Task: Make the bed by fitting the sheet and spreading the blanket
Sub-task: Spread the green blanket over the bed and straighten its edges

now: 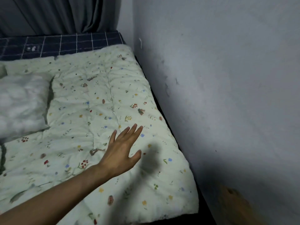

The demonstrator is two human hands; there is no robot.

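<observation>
A pale floral quilted blanket (97,98) lies spread over the bed, its right edge along the wall. Beyond its far edge shows a dark blue checked sheet (73,44). My left hand (123,151) reaches in from the lower left, palm down with fingers spread, just over or on the blanket near its right side, and it holds nothing. A blurred tan shape (238,203) at the lower right by the wall may be my right hand; its fingers cannot be made out.
A white pillow (21,103) lies on the blanket at the left. A grey-blue wall (227,78) runs close along the bed's right side, with a dark gap between them. Grey curtains (65,13) hang behind the head of the bed.
</observation>
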